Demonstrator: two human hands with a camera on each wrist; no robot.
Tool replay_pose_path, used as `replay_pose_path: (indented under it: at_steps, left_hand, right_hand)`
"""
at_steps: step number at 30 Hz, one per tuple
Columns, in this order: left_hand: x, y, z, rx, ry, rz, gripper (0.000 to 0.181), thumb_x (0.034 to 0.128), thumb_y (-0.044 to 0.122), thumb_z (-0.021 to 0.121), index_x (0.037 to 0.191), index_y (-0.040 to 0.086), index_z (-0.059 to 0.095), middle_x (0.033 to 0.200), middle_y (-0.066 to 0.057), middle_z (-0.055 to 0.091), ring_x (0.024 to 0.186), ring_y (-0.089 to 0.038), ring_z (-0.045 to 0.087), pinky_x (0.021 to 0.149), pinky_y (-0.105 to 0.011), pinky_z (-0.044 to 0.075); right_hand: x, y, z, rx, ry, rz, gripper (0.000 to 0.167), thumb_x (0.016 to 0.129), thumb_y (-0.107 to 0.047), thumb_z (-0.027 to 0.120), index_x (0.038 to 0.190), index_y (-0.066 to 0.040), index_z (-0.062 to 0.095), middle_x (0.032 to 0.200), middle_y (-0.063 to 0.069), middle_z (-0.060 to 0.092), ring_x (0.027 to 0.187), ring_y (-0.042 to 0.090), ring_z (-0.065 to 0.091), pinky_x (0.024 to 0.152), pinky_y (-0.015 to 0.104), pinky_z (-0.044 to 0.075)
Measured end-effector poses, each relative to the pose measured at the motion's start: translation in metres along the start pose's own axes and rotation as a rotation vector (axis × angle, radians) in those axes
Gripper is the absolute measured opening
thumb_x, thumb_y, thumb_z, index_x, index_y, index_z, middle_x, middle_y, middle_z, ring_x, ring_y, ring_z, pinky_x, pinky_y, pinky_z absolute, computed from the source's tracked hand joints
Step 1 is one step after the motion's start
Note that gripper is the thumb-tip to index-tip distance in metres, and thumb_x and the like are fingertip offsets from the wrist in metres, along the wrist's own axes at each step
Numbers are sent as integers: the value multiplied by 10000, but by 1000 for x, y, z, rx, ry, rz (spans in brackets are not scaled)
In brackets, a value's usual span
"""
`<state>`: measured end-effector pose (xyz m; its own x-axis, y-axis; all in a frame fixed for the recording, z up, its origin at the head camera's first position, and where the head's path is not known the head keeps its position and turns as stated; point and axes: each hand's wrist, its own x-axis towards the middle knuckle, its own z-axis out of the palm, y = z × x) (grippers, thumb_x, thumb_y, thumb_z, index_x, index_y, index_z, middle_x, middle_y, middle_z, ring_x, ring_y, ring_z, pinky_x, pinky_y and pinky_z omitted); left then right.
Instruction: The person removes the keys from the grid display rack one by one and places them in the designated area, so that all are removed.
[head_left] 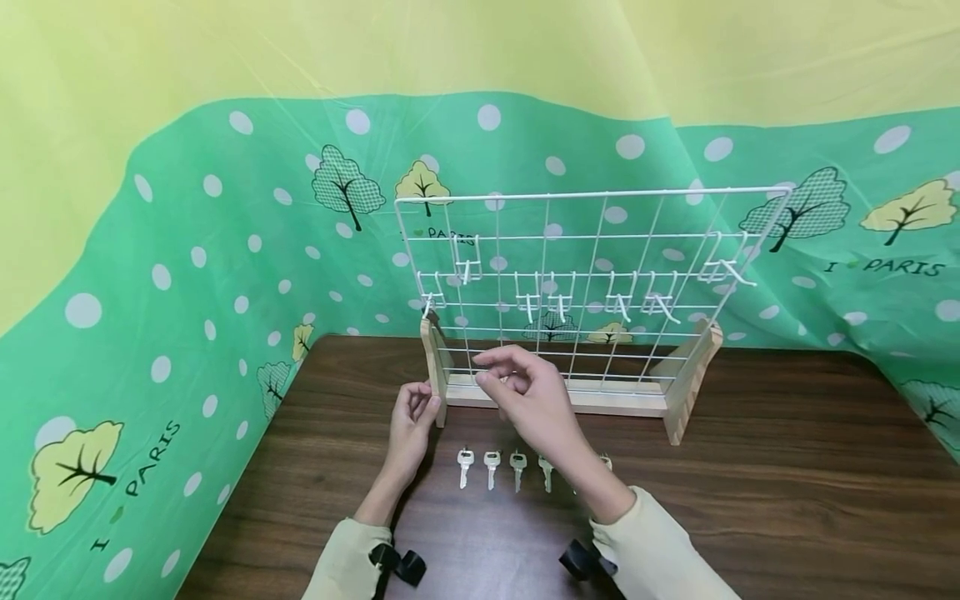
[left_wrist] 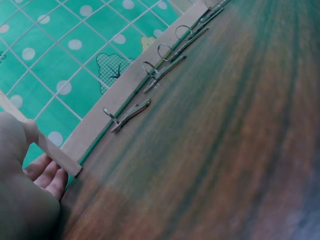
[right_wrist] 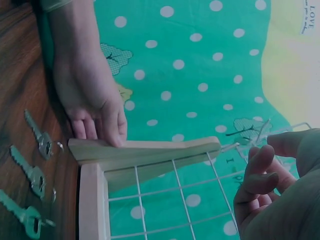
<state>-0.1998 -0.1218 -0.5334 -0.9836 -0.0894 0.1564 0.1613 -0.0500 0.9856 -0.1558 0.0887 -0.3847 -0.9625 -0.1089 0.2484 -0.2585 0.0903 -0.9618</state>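
Note:
A white wire grid rack (head_left: 596,193) stands upright between two wooden side panels (head_left: 686,383). My left hand (head_left: 411,425) grips the lower part of the left wooden panel (left_wrist: 57,155), thumb at its front edge and fingers at its outer side. In front of the grid's lower left, my right hand (head_left: 536,404) is raised with loosely bent fingers; thumb and index finger are apart with nothing visible between them. Several keys (head_left: 465,468) with small rings lie in a row before the rack, some partly hidden by my right forearm.
Several white wire hooks (head_left: 558,302) hang on the grid at differing heights, one at its left end (head_left: 431,302). A wooden base bar (head_left: 622,402) joins the panels. The rack stands on a dark wood table (head_left: 795,467), with a green and yellow patterned cloth (head_left: 247,208) behind and at the left.

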Motion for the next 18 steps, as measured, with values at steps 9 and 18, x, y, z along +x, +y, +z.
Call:
replay_pose_path:
  at_steps: [9,18]
  left_hand:
    - [1,-1,-1,5,-2,9,229,1093,-39,619,1254,-129,484,1467,-313,586,1465,-388,525,1177,-199,432]
    - [1,-1,-1,-4,-10,9,229,1093,-44,613,1250,-139,476,1499,-336,573,1489,-419,507,1168,-189,430]
  right_hand:
    - [19,-5,20,39,46,-5,262,1003,-60,793,1263,-32,775,897,72,720,567,74,473,522,201,394]
    - [39,-6,38,54,67,-16,297,1004,-79,795,1293,-22,756,880,80,710,561,78,482,515,200,399]
